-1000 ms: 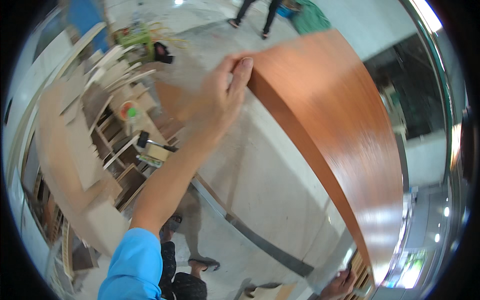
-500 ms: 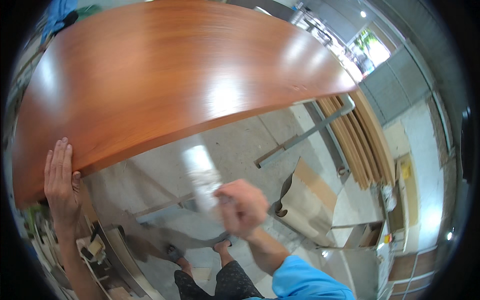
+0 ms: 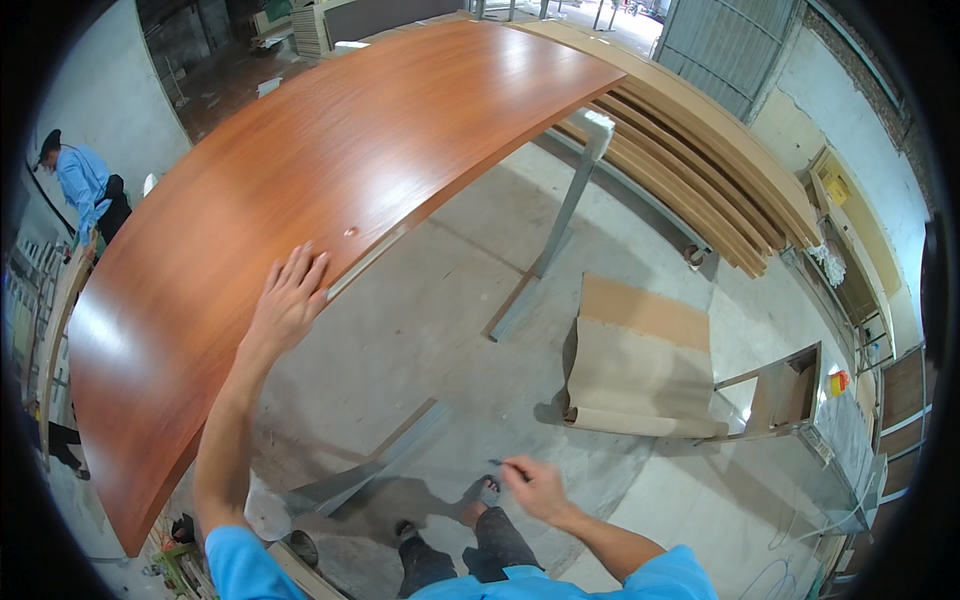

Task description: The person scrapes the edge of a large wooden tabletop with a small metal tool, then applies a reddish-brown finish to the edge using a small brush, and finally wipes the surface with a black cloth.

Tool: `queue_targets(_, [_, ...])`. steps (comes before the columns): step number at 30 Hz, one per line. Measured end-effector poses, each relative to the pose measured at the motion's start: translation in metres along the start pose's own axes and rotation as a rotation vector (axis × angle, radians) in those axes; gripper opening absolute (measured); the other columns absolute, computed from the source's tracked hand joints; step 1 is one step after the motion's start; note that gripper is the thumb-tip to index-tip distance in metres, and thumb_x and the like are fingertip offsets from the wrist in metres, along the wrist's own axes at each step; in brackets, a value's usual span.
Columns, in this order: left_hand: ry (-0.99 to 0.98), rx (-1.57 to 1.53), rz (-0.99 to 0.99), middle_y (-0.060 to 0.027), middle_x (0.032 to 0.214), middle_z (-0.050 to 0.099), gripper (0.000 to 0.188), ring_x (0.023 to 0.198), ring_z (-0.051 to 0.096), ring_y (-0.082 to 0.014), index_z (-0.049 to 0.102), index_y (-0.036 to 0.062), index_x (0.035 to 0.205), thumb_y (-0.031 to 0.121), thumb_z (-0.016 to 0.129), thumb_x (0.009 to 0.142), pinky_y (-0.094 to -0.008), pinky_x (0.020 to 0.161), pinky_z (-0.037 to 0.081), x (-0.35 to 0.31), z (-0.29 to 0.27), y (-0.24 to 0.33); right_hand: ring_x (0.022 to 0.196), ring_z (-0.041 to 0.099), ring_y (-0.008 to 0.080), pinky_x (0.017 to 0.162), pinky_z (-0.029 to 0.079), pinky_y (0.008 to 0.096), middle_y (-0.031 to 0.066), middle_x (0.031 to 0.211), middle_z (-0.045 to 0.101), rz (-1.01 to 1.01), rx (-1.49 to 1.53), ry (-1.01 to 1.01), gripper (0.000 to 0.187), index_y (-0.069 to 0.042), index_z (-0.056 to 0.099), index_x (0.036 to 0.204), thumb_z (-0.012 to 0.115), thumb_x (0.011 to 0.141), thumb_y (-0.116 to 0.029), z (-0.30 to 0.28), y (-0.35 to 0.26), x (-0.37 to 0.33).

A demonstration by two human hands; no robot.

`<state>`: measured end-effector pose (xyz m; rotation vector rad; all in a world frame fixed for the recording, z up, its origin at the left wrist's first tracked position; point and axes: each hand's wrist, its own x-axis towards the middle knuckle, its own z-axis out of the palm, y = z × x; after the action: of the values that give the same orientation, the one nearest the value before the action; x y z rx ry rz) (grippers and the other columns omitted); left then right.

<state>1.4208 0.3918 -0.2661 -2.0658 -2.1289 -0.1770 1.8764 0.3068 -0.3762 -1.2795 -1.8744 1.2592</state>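
Observation:
A long reddish-brown wooden panel (image 3: 300, 170) with a glossy face lies across metal supports. My left hand (image 3: 285, 300) rests flat on its near edge, fingers stretched out. Just beyond those fingertips, a small round hole (image 3: 351, 232) shows in the face. Beside it, a pale strip (image 3: 368, 262) runs along the panel's edge. My right hand (image 3: 540, 487) is off the panel, low over the floor and near my feet. Its fingers are closed on a small thin dark object (image 3: 496, 462), too small and blurred to name.
A support leg (image 3: 568, 190) with a wrapped top stands under the far end. Brown boards (image 3: 690, 170) are stacked behind it. Brown sheet material (image 3: 640, 370) lies on the floor at right, near a metal-framed stand (image 3: 815, 400). Far left, another person (image 3: 85, 185) bends over a workpiece.
My view has shifted, showing more of the panel and room. My left hand now lies beside the hole. My right hand has drawn back; the whitish blurred strip it held no longer shows there.

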Motion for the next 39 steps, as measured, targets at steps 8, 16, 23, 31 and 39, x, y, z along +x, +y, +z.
queue_targets(8, [0.009,-0.024,-0.001,-0.0156,0.163,0.03,0.052,0.151,0.027,-0.0332,0.038,0.0127,0.154,0.038,0.036,0.108,-0.0578,0.12,0.022,0.218,0.051,0.097,0.063,0.06,0.0095,0.058,0.05,0.0273,0.0051,0.072,0.068,0.108,0.295,0.804,0.014,0.002,0.066,0.094,0.063,0.097,-0.011,-0.168,0.039,0.078])
queue_targets(16, [-0.057,-0.071,0.041,-0.0147,0.163,0.031,0.053,0.152,0.026,-0.0348,0.037,0.0079,0.154,0.033,0.038,0.108,-0.0643,0.118,0.02,0.414,0.092,0.177,0.066,0.06,0.0082,0.062,0.049,0.0242,0.0052,0.077,0.068,0.29,0.377,0.619,0.012,0.003,0.064,0.098,0.061,0.098,-0.009,-0.176,0.1,0.204])
queue_targets(23, [-0.059,-0.096,0.086,-0.0164,0.162,0.033,0.052,0.15,0.029,-0.0376,0.039,0.0015,0.151,0.03,0.04,0.107,-0.0692,0.115,0.02,0.543,0.122,0.227,0.065,0.061,0.0083,0.061,0.049,0.0256,0.0053,0.074,0.069,0.227,0.48,0.667,0.014,0.004,0.066,0.097,0.062,0.098,-0.01,-0.236,0.116,0.398])
queue_targets(31, [-0.051,-0.07,0.122,-0.0186,0.16,0.034,0.052,0.149,0.03,-0.0403,0.039,-0.0008,0.15,0.026,0.043,0.106,-0.0709,0.113,0.022,0.65,0.142,0.275,0.068,0.061,0.0091,0.063,0.051,0.0251,0.0057,0.078,0.069,0.205,0.607,0.754,0.014,0.003,0.065,0.1,0.061,0.099,-0.01,-0.317,0.142,0.515])
queue_targets(39, [-0.011,-0.115,0.139,-0.0184,0.154,0.043,0.047,0.141,0.038,-0.0473,0.046,0.003,0.145,0.023,0.049,0.103,-0.0688,0.109,0.031,0.819,0.172,0.361,0.067,0.061,0.0088,0.063,0.051,0.0251,0.0052,0.077,0.069,0.246,0.701,0.766,0.013,0.003,0.065,0.1,0.061,0.099,-0.01,-0.389,0.233,0.661])
